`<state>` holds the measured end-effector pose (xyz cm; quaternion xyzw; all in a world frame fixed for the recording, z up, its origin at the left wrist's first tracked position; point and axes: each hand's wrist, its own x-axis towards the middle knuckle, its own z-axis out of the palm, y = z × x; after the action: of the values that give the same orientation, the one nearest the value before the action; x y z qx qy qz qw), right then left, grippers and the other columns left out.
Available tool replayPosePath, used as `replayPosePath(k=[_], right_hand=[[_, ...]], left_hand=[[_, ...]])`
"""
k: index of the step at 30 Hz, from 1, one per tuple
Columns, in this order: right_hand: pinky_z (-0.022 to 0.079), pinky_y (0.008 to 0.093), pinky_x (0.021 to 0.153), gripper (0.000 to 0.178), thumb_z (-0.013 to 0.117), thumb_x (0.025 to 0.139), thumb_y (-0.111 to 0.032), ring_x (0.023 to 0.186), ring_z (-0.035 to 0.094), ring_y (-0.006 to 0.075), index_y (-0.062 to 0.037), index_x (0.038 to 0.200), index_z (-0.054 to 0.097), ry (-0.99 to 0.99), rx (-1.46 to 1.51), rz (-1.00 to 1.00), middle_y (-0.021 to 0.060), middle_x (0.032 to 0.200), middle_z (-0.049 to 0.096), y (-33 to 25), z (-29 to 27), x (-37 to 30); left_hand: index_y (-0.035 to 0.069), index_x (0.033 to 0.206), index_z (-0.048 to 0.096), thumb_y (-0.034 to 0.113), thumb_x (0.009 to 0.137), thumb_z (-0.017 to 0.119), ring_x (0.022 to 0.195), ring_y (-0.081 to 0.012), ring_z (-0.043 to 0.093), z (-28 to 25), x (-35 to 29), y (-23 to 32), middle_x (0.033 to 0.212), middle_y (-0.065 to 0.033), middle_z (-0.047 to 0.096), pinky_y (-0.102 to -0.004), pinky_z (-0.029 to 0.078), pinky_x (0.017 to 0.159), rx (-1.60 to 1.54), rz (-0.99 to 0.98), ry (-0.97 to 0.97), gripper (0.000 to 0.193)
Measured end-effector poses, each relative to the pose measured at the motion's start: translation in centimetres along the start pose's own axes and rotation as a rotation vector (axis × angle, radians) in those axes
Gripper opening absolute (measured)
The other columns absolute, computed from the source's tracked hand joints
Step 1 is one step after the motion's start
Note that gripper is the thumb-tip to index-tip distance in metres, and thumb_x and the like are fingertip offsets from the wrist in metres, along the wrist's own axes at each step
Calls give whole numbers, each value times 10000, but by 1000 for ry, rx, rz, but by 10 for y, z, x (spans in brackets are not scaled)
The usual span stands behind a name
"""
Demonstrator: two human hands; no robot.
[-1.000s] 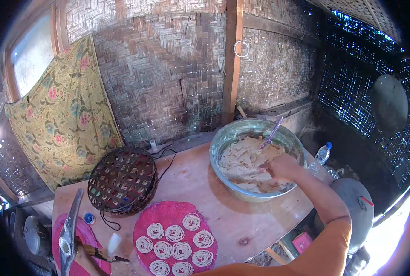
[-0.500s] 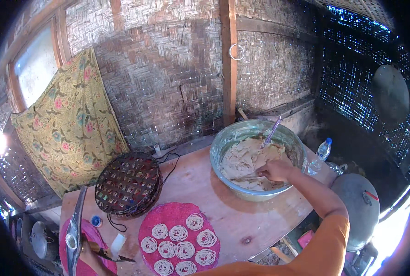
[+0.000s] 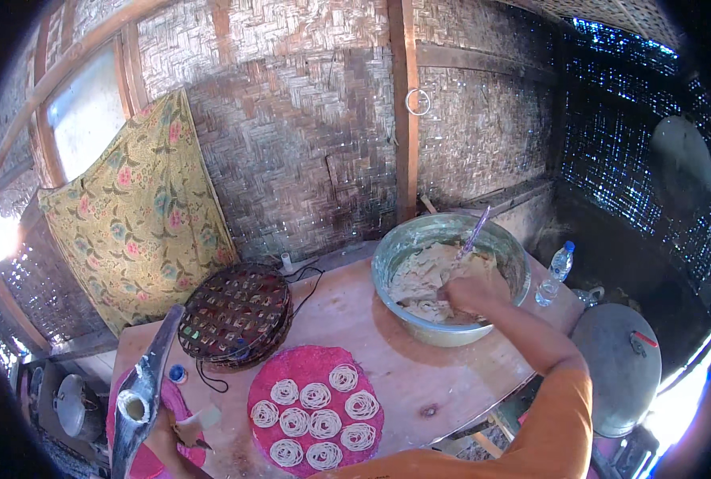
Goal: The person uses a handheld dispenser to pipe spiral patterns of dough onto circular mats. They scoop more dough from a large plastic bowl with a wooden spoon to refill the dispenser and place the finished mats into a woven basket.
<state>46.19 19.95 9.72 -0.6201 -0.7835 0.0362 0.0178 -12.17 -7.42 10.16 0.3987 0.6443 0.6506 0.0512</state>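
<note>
My right hand [image 3: 469,294] reaches into a large metal basin [image 3: 378,271] and grips the soft pale dough [image 3: 419,275]; motion smears its fingers, which are sunk in the dough. A purple-patterned handle [image 3: 474,230] sticks up from the dough. At the lower left, my left hand [image 3: 162,437] is closed on a grey press with a long bar [image 3: 134,409], and its fingers are mostly hidden behind it. Pale dough shows round the press's hole. Beside this hand is a small whitish flat piece [image 3: 209,415]. Several coiled noodle-like dough rounds [image 3: 324,424] lie on a pink round mat [image 3: 335,359].
A dark woven round basket [image 3: 236,311] with a cord stands on the wooden table [image 3: 403,391]. Near the left hand are a small blue-capped container [image 3: 177,374] and another pink mat [image 3: 181,407]. A water bottle [image 3: 561,262] and a big lidded pot [image 3: 617,367] are at the right.
The view has shifted slightly, moving the scene to the right. My right hand has pushed deeper into the dough. The press has tilted, so its hole faces up more.
</note>
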Motion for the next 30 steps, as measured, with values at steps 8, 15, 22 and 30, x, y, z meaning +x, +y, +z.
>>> replayPosePath(k=[8, 15, 22, 30], right_hand=[[503, 404, 776, 282, 594, 809, -261, 873, 644, 309, -216, 1077, 669, -39, 320, 1, 137, 967, 664, 27, -5, -9], [505, 364, 739, 288, 532, 904, -189, 883, 648, 249, -192, 1180, 613, 287, 458, -20, 102, 950, 673, -57, -104, -84], [450, 315, 909, 427, 525, 897, -62, 929, 608, 254, -122, 1317, 474, 369, 972, -622, 180, 1167, 567, -177, -40, -98], [507, 384, 664, 424, 510, 850, -97, 768, 617, 321, -173, 1267, 520, 261, 145, -672, 123, 894, 622, -190, -105, -116]], left_hand=[[22, 893, 563, 124, 766, 664, 751, -154, 521, 20, 6, 6, 813, -19, 557, -318, 439, 695, 138, 193, 20, 192], [46, 1009, 619, 214, 770, 691, 891, -225, 600, 78, -20, 83, 950, -112, 634, -352, 465, 792, 280, 302, -333, 301], [56, 979, 625, 245, 732, 691, 899, -288, 604, 159, -6, 183, 937, -141, 639, -374, 464, 804, 594, 423, -600, 318], [85, 847, 575, 283, 698, 668, 754, -317, 606, 151, 15, 117, 790, -110, 593, -402, 492, 652, 479, 735, -301, 265]])
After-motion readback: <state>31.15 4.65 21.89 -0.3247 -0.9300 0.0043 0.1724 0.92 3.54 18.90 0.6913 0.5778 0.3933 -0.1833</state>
